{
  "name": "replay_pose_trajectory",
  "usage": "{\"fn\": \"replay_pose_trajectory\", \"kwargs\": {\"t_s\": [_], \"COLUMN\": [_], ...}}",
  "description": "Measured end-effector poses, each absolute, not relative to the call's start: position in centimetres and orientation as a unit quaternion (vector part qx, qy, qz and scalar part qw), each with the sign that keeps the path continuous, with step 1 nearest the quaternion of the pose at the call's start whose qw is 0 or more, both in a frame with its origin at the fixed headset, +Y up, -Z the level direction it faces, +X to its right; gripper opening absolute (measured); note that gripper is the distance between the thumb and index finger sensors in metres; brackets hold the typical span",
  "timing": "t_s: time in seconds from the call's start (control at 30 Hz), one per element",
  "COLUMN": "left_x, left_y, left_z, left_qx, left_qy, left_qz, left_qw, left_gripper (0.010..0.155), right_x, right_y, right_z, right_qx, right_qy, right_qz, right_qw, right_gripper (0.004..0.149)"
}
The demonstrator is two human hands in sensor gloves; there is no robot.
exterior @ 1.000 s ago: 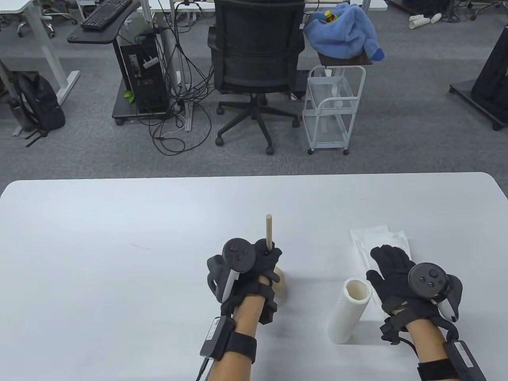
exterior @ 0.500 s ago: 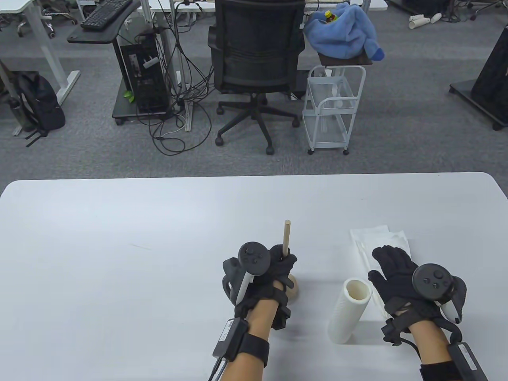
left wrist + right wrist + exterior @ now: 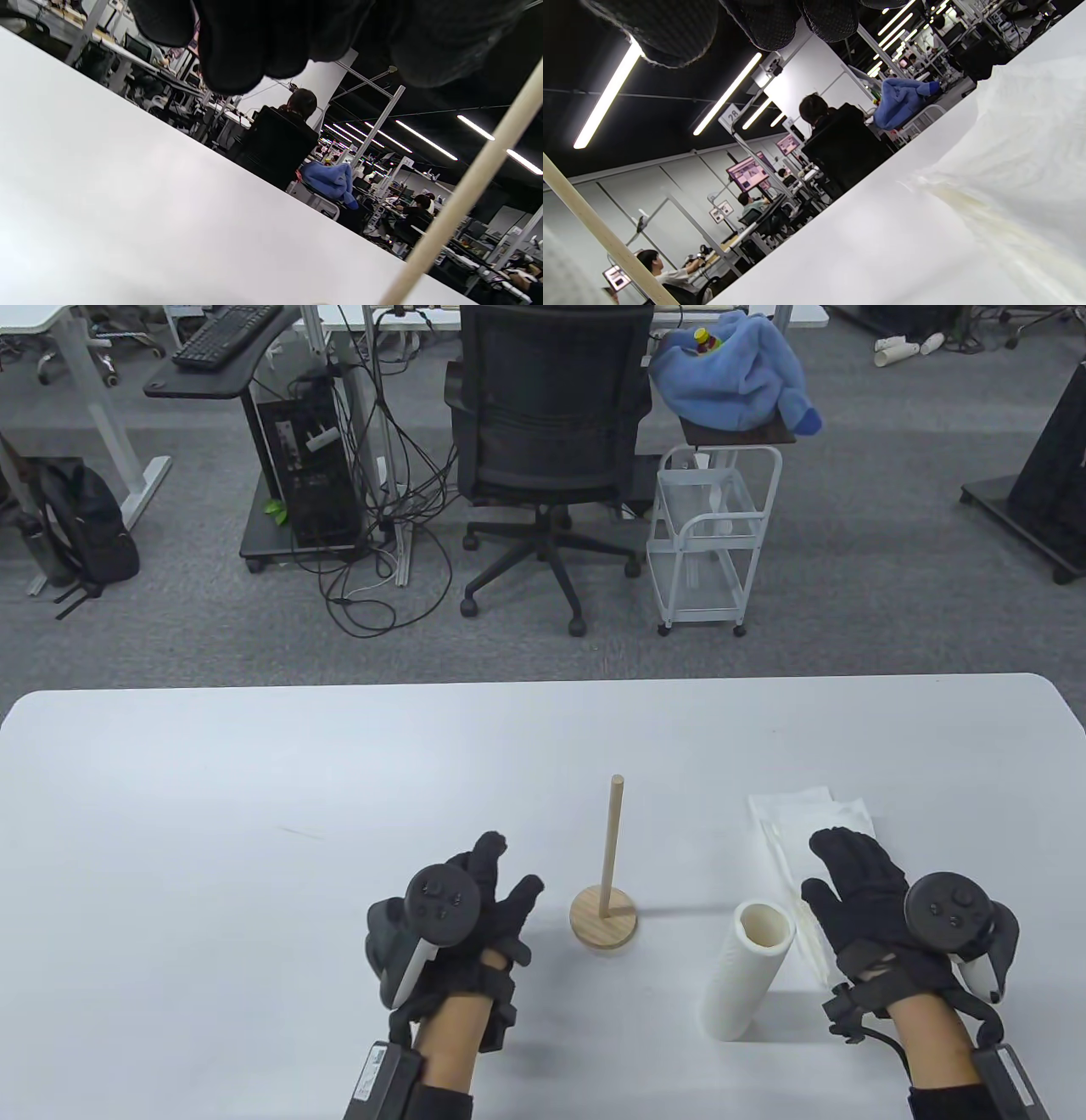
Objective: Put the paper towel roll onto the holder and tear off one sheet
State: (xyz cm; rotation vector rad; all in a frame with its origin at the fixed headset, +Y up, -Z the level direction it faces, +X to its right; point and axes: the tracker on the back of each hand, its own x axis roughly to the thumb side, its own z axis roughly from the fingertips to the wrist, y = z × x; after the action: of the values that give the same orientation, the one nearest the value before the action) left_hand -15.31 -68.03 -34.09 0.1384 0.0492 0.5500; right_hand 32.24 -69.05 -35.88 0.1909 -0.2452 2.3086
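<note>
The wooden holder, a round base with a thin upright rod, stands free on the white table; its rod crosses the left wrist view and its rod the right wrist view. My left hand hovers just left of the base, fingers spread and holding nothing. The white paper towel roll lies on its side to the right of the holder. My right hand rests flat beside the roll on loose sheets of paper towel.
Beyond the table's far edge stand a black office chair and a white wire cart topped with a blue cloth. Seated people and desks show far off in both wrist views.
My left hand carried the holder rightward, set it down, let go of the rod and drew back to the left. My right hand shifted slightly right on the sheets.
</note>
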Motion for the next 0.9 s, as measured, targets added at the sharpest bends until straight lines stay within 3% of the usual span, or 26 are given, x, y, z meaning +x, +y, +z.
{"fn": "replay_pose_trajectory", "kwargs": {"t_s": [0.17,0.37,0.53,0.73,0.9], "left_x": [-17.8,-19.3,-19.6,-19.6,-19.7], "left_y": [-68.0,-68.9,-69.5,-70.1,-70.2], "left_z": [-32.4,-31.6,-31.8,-32.1,-32.1], "left_qx": [0.086,0.092,0.081,0.072,0.067], "left_qy": [0.024,0.029,0.026,0.027,0.026], "left_qz": [0.184,0.214,0.235,0.249,0.262], "left_qw": [0.979,0.972,0.968,0.966,0.962], "left_gripper": [0.066,0.065,0.064,0.063,0.063], "right_x": [32.1,30.7,27.8,26.6,26.5], "right_y": [-67.7,-65.3,-64.0,-63.1,-63.8], "right_z": [-34.6,-32.7,-30.8,-29.7,-30.1], "right_qx": [0.107,0.225,0.285,0.288,0.277], "right_qy": [-0.133,-0.182,-0.149,-0.18,-0.148], "right_qz": [0.881,0.797,0.846,0.882,0.888], "right_qw": [0.442,0.531,0.426,0.327,0.336], "right_gripper": [0.064,0.071,0.079,0.076,0.069]}}
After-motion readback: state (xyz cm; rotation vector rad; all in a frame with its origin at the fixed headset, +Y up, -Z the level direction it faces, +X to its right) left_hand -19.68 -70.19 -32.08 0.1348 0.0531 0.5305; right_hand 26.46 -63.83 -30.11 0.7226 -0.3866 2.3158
